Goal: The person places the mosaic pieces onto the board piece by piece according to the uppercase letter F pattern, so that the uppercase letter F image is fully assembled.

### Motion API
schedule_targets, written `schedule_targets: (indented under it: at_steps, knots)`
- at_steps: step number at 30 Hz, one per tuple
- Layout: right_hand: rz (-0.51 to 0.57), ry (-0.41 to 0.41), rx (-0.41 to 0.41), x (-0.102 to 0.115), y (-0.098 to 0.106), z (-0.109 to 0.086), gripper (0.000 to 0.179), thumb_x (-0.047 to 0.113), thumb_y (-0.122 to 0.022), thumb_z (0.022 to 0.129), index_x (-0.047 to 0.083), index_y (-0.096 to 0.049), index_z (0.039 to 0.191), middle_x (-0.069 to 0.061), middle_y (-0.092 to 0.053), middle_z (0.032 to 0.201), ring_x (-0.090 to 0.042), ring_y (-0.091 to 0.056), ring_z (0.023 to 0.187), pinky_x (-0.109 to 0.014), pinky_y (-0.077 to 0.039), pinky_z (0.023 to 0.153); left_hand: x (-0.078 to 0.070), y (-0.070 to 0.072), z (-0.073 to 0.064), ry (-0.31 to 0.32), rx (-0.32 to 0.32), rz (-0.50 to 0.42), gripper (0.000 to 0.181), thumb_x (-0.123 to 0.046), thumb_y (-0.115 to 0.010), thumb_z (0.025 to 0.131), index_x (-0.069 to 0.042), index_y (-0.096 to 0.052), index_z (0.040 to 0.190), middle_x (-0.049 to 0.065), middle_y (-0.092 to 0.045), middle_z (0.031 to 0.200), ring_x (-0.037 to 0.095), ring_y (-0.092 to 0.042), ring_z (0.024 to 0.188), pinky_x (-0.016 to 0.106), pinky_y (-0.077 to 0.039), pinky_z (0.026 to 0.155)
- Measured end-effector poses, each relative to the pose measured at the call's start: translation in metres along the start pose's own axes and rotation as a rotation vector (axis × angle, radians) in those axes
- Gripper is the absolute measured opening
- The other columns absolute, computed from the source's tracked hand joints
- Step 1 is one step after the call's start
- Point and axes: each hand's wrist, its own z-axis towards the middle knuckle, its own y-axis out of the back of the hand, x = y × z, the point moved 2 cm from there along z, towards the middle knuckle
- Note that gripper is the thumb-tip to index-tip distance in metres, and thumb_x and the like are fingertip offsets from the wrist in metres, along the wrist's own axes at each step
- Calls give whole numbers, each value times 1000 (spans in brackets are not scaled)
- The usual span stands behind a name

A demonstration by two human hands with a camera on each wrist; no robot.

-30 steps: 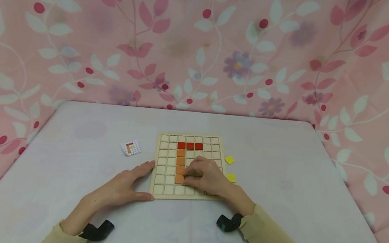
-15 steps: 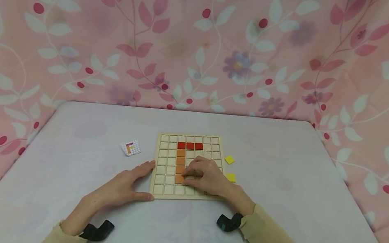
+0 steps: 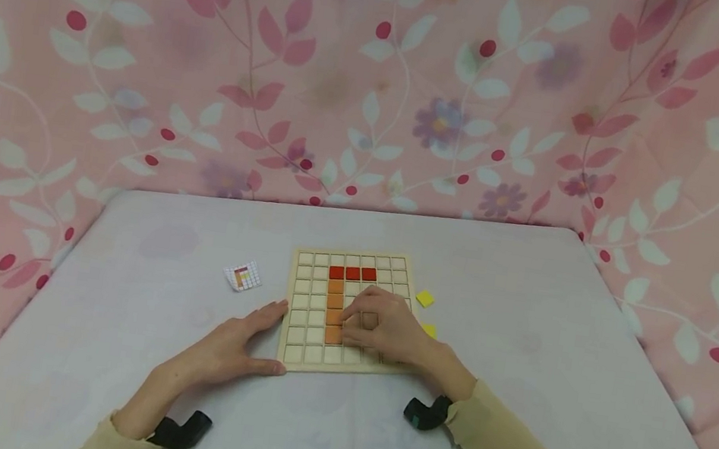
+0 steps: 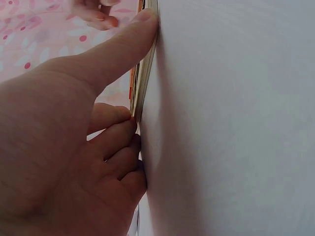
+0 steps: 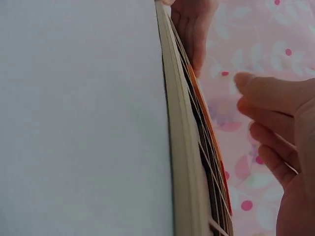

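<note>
A square wooden grid board point(image 3: 309, 300) lies on the cloth. Three red tiles point(image 3: 352, 273) form a row near its far side, and several orange tiles point(image 3: 336, 301) run down from the leftmost one. My left hand point(image 3: 220, 351) rests at the board's left edge, thumb on the near corner and fingertips farther up the side. Over the board's right half hovers my right hand point(image 3: 389, 328), its fingertips just beside the lowest orange tile. The right wrist view shows that hand point(image 5: 275, 123) raised off the board, thumb and fingers loosely bent with nothing visible between them.
Two yellow tiles lie right of the board, one point(image 3: 425, 298) in full view and the other point(image 3: 429, 331) partly behind the right hand. Left of the board is a small gridded paper pattern point(image 3: 243, 276). A floral curtain point(image 3: 378, 89) hangs behind the white-covered table point(image 3: 331, 428).
The right fingertips have lifted slightly and moved a little to the right, away from the lowest orange tile. The left hand keeps its place at the board, and the head view has shifted slightly.
</note>
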Motion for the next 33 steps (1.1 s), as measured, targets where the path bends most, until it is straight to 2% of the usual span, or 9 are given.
schedule_targets:
  at_steps: [4,7,8,15,18,22,29,33]
  knots:
    - [23,33,-101,-5,19,0,19,12,-86,78,9,-78,95,-1,-75,89,-14,-64,91,-39,-56,76,-1,-2,0,1,0,3,103,-49,-83,77,-20,-29,159,7,-29,164,31,-25,151,56,-27,119]
    - [25,24,-156,-16,36,-5,21,8,-87,76,9,-78,94,-3,-75,89,-18,-65,91,-42,-55,75,-1,-3,0,-2,-3,7,103,-50,-83,77,-20,-28,159,7,-29,164,31,-25,152,55,-28,119]
    - [23,12,-170,-19,41,-8,21,8,-87,75,8,-78,94,-4,-75,89,-20,-65,91,-42,-55,75,-1,-3,1,-2,-2,6,103,-50,-83,77,-20,-28,159,6,-29,164,31,-25,152,55,-27,119]
    - [-34,-152,-242,-42,74,-32,24,8,-89,73,10,-79,94,-3,-74,93,-22,-67,95,-24,-48,91,2,-3,2,-2,-5,17,103,-52,-82,77,-21,-28,159,6,-29,164,31,-25,152,56,-27,119]
    - [-45,-207,-262,-49,85,-41,24,12,-89,74,13,-79,96,-1,-74,94,-21,-67,97,-24,-47,92,3,-3,1,-3,-4,17,103,-52,-82,77,-21,-28,159,7,-29,164,32,-25,152,56,-28,119]
    - [-73,-261,-282,-56,94,-52,22,18,-88,77,17,-79,97,3,-74,95,-16,-67,96,-25,-47,91,2,-3,1,2,1,13,103,-51,-82,77,-21,-28,159,7,-28,164,32,-24,152,56,-27,119]
    - [-110,-250,-300,-65,100,-65,22,11,-88,76,12,-79,96,-1,-74,94,-19,-67,94,-24,-48,89,3,-3,1,5,-1,19,103,-53,-81,77,-22,-28,159,7,-28,164,32,-24,152,57,-27,119]
    - [-135,-274,-295,-68,102,-68,24,11,-88,75,11,-79,96,-1,-74,94,-18,-68,94,-25,-48,89,3,-3,1,3,-4,21,103,-53,-81,77,-22,-28,159,7,-28,164,32,-24,152,58,-27,118]
